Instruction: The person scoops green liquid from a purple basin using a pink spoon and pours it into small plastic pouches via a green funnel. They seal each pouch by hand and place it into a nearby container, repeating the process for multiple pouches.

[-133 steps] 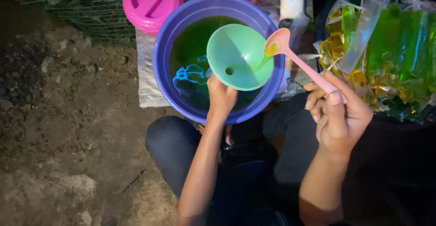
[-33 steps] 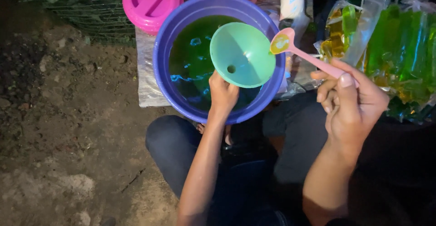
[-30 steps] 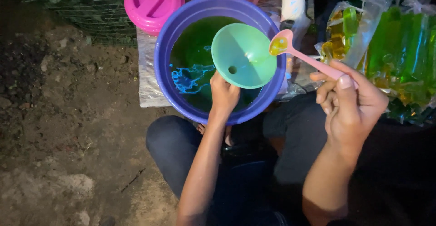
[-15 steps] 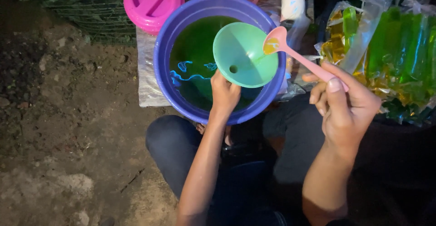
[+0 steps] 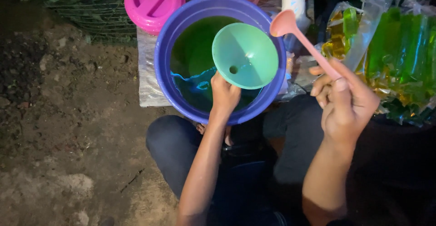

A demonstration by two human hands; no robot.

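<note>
Our left hand (image 5: 225, 94) grips the funnel (image 5: 245, 55) over the basin (image 5: 165, 49); our right hand (image 5: 347, 101) pinches the ladle (image 5: 299, 37), apparently mid-filling; next, dip carefully.

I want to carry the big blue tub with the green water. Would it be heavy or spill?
Probably heavy: the blue tub is wide and holds a deep pool of green liquid. It would likely slosh, since it has no lid on; the pink lid lies beside it. Its thin plastic rim may flex if lifted by one side.
</note>
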